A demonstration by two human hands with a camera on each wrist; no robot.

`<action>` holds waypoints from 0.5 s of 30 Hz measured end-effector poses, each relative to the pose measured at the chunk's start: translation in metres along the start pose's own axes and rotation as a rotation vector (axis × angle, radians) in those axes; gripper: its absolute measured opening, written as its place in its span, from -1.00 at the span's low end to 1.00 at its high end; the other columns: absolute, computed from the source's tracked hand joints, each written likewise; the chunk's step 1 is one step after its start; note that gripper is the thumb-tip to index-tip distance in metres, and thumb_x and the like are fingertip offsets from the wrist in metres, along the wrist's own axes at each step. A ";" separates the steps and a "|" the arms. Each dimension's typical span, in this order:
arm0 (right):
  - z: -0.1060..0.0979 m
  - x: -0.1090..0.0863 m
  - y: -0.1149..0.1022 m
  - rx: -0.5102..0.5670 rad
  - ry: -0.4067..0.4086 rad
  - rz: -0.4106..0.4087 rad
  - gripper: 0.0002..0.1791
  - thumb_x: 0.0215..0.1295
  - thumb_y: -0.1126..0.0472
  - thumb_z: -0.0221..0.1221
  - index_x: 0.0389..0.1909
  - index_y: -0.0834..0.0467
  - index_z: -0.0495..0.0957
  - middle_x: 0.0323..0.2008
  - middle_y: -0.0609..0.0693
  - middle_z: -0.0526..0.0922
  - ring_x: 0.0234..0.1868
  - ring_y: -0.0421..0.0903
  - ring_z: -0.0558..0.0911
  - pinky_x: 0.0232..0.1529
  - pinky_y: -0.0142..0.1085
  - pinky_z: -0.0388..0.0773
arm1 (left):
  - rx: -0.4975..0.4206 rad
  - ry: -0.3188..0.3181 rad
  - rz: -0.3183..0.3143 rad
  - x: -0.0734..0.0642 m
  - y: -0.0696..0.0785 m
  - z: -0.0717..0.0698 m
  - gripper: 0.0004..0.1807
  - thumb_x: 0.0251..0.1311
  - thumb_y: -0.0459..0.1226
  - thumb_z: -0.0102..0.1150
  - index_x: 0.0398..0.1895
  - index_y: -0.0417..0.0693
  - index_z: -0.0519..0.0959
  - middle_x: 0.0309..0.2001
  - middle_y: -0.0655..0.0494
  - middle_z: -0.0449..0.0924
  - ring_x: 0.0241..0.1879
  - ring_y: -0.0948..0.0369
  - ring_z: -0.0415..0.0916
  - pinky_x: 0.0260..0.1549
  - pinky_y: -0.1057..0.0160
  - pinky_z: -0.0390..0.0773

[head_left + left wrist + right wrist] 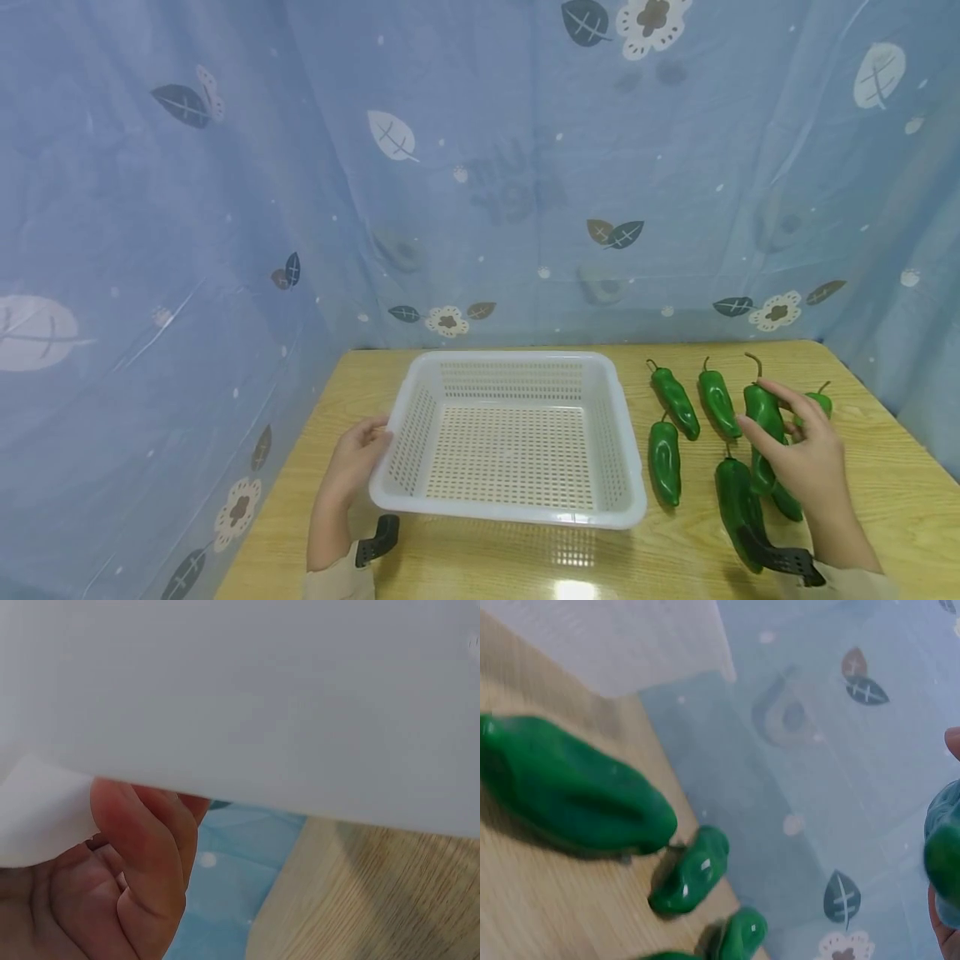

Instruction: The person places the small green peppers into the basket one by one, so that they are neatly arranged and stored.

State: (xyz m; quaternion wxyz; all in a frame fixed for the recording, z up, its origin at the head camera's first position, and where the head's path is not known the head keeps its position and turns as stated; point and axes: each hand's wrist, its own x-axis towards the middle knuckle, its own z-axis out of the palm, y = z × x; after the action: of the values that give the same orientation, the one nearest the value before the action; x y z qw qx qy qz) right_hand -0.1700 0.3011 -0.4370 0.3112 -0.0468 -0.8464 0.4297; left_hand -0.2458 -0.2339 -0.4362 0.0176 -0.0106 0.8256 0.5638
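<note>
We see a blue cloth (517, 75) hanging behind the table (465, 567) and down its left and right sides, like soft walls. It has folds and little pale dots. We spot white flowers (447, 322) with brown middles, and white, dark and brown leaves (392, 136). The table is yellowish wood, and 1 bright patch of light (575, 590) shines on it.

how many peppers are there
7 visible peppers: two beside the basket, one just right of those, one at the right hand, two partly behind it, one at the near side. More may be hidden.
</note>
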 end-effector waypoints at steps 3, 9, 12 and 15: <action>0.005 0.002 -0.005 0.028 -0.008 -0.019 -0.37 0.17 0.23 0.28 0.30 -0.02 0.37 0.06 -0.56 0.23 0.02 -0.59 0.22 -0.25 -0.72 0.20 | 0.002 0.005 0.005 -0.001 0.000 0.000 -0.54 0.37 -0.25 -0.04 0.28 -0.24 0.31 -0.05 -0.23 0.56 -0.25 0.08 0.63 -0.33 0.18 0.66; 0.014 0.004 -0.016 0.052 -0.033 -0.063 -0.37 0.16 0.27 0.29 0.29 0.02 0.38 0.08 -0.55 0.23 0.03 -0.57 0.22 -0.25 -0.73 0.21 | 0.010 0.009 0.000 -0.001 0.000 0.000 -0.54 0.37 -0.24 -0.05 0.29 -0.21 0.31 -0.03 -0.23 0.56 -0.23 0.08 0.63 -0.32 0.19 0.66; 0.017 0.006 -0.021 0.052 -0.048 -0.080 -0.36 0.16 0.27 0.29 0.30 0.02 0.37 0.08 -0.56 0.23 0.04 -0.58 0.22 -0.25 -0.71 0.22 | 0.013 0.010 0.007 -0.001 0.001 0.001 -0.53 0.37 -0.23 -0.05 0.29 -0.22 0.31 -0.03 -0.23 0.57 -0.23 0.08 0.63 -0.30 0.18 0.66; 0.021 0.008 -0.028 0.067 -0.065 -0.098 -0.36 0.16 0.29 0.29 0.29 0.03 0.38 0.09 -0.54 0.24 0.04 -0.57 0.23 -0.22 -0.70 0.22 | 0.018 0.012 0.016 -0.002 0.002 0.001 -0.53 0.37 -0.22 -0.05 0.29 -0.24 0.31 -0.03 -0.23 0.57 -0.22 0.08 0.62 -0.28 0.17 0.65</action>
State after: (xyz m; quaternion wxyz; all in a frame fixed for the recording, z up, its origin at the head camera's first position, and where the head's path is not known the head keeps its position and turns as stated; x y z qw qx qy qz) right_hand -0.1831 0.2714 -0.4216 0.3055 0.0192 -0.8424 0.4434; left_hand -0.2435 -0.2327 -0.4349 0.0083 -0.0072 0.8309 0.5563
